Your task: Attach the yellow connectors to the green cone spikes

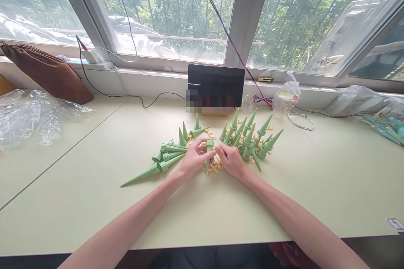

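My left hand (196,156) is closed around a green plastic watering spike (208,156), its wide ribbed cap up and its tip pointing down. Close against that spike, my right hand (232,159) is closed in a pinch; whatever its fingers hold is hidden. Small yellow plastic valves (214,168) lie in a loose pile on the table beneath the hands. Left of my left hand several green spikes (172,156) lie on their sides. Beyond my right hand stands a cluster of green spikes (248,138), mostly tip up, some with yellow valves at their sides.
A tablet (216,86) leans on a small stand at the back of the table (94,201). Clear plastic bags (41,117) and a brown drawstring bag (50,71) are at the left. A bagged cup (285,97) and cables (301,121) lie at the back right.
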`<state>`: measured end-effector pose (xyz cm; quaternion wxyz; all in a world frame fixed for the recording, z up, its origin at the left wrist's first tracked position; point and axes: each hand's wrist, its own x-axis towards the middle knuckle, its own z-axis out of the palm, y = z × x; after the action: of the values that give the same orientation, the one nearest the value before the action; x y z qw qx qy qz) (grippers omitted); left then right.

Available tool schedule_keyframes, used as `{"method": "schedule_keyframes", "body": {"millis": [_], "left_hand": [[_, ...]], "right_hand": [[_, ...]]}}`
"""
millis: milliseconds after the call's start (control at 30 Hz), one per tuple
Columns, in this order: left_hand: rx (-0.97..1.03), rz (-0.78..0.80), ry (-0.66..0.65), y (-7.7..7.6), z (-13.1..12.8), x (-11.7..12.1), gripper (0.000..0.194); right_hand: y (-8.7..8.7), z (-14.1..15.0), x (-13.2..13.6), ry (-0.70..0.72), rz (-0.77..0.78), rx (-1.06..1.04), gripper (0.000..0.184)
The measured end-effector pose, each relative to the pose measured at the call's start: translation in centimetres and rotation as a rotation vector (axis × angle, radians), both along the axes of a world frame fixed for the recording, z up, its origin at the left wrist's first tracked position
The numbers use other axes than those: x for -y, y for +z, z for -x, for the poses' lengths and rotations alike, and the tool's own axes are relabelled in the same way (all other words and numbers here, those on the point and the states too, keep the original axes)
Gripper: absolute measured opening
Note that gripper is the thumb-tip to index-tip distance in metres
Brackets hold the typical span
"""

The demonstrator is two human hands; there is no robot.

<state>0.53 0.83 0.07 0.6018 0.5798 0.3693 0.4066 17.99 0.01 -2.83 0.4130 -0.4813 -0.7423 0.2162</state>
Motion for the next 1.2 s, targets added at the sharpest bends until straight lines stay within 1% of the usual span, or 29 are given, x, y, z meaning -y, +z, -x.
{"method": "schedule_keyframes", "body": {"millis": [167, 333, 500, 733, 967, 1200], "left_hand": [[0.007, 0.025, -0.025, 0.2, 0.0, 0.1, 0.052], [0.007, 0.003, -0.035, 0.6, -0.2, 0.3, 0.049], [-0.006, -0.028, -0.048, 0.9, -0.3, 0.4, 0.047], [0.008, -0.008, -0.018, 0.4, -0.2, 0.3, 0.046], [0.061, 0.05, -0.01, -0.1, -0.2, 0.0, 0.047], [0.089, 0.093, -0.01, -0.1, -0.2, 0.0, 0.048]], "right_hand": [[-0.2, 0.0, -0.1, -0.011, -0.007, 0.04, 0.046], [-0.2, -0.1, -0.1, -0.03, -0.033, 0.077, 0.05], [-0.1, -0.2, 0.0, -0.013, -0.075, 0.086, 0.054], [-0.1, -0.1, -0.1, -0.004, -0.073, 0.042, 0.052], [0.0, -0.2, 0.0, -0.036, -0.062, -0.033, 0.047], [0.4, -0.1, 0.1, -0.024, -0.091, -0.008, 0.045]]}}
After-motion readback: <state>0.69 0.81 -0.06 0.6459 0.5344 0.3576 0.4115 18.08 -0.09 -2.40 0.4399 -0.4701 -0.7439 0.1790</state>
